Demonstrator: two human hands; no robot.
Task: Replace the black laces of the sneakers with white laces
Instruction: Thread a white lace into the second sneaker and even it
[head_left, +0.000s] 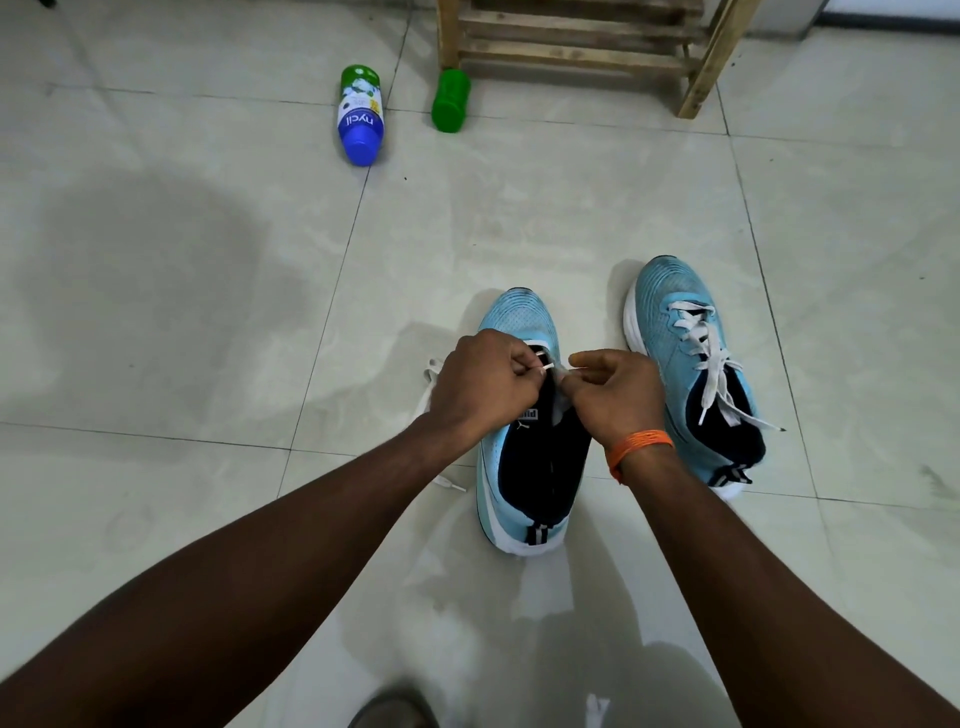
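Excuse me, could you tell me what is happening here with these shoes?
A person is threading a white lace into the nearer blue sneaker on the tiled floor. The left hand and the right hand each pinch it over the front eyelets, and its slack trails on the floor to the left. The other sneaker already carries a second lace, white too, loose and untied. No black lace is in view.

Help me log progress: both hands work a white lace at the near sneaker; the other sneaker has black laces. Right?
No: the head view shows the other sneaker carries white laces. Left hand and right hand do pinch a white lace at the near sneaker.
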